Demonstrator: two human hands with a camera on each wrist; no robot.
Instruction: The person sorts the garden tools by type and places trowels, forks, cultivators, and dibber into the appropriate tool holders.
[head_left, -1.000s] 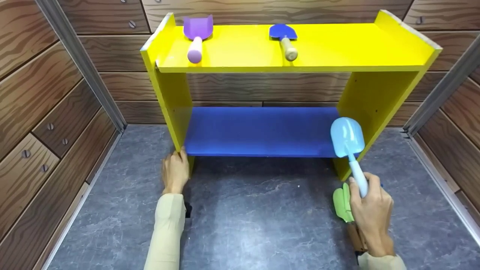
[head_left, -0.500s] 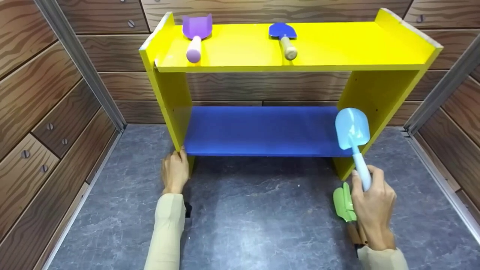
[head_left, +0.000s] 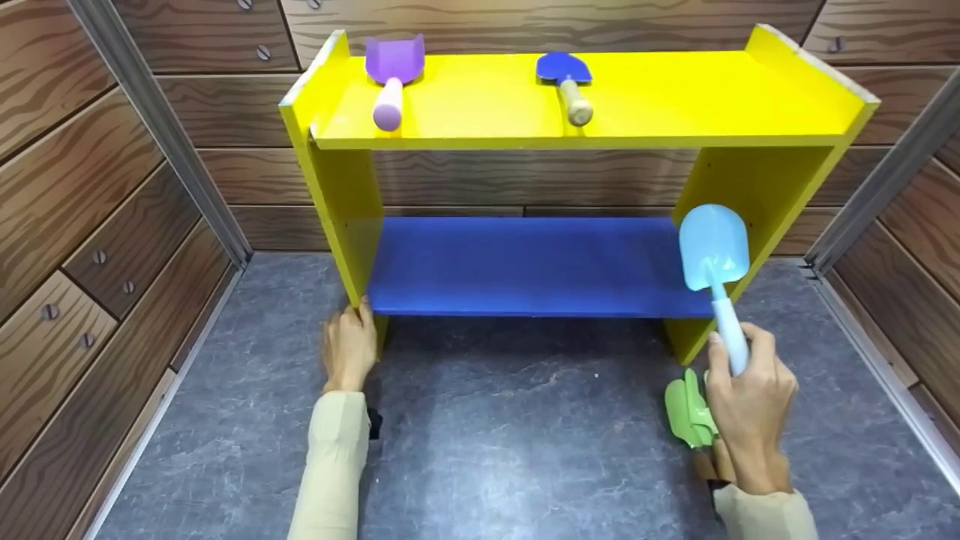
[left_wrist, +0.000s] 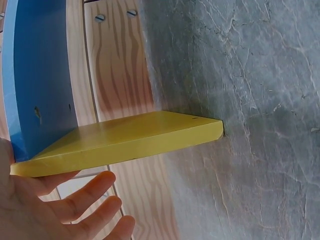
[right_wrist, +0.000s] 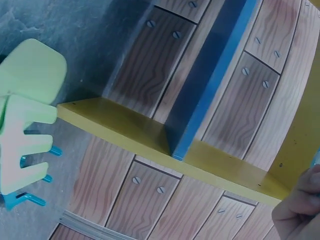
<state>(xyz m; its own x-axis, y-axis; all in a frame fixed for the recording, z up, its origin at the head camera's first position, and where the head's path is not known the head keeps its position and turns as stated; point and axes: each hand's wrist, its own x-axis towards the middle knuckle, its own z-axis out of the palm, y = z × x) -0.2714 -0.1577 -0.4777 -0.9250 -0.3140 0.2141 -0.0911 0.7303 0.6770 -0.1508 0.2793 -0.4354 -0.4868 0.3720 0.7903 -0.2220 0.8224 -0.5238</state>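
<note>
Light blue marks the trowel [head_left: 714, 241] I'm watching remotely: the right hand [head_left: 754, 405] holds it by its handle, blade up, before the right side of the yellow shelf unit [head_left: 660, 94]. I see the left hand [head_left: 349, 346] gripping the unit's left edge, beside the blue shelf [head_left: 525, 262]. 2 scoops, 1 purple [head_left: 395, 60] and 1 dark blue [head_left: 564, 67], lie on top; green tools [head_left: 681, 412] lie near the right hand.
</note>
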